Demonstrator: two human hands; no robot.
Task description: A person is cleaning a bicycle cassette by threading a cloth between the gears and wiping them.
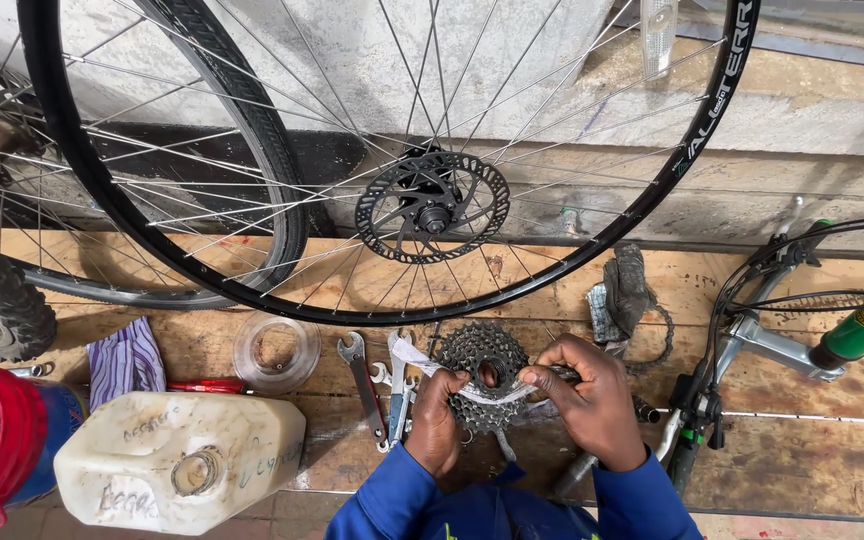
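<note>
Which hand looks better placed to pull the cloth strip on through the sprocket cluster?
Probably the right hand: it pinches the strip where it exits the sprocket cluster. The left hand grips the cluster's lower edge, steadying it.

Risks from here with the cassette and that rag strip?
1. The left hand and right hand pull a rag strip through the sprocket cassette; fingers may slip onto its teeth.
2. The cassette is held only by hand above the wrenches; a slip could drop it.
3. The leaning wheel might tip if bumped.
</note>
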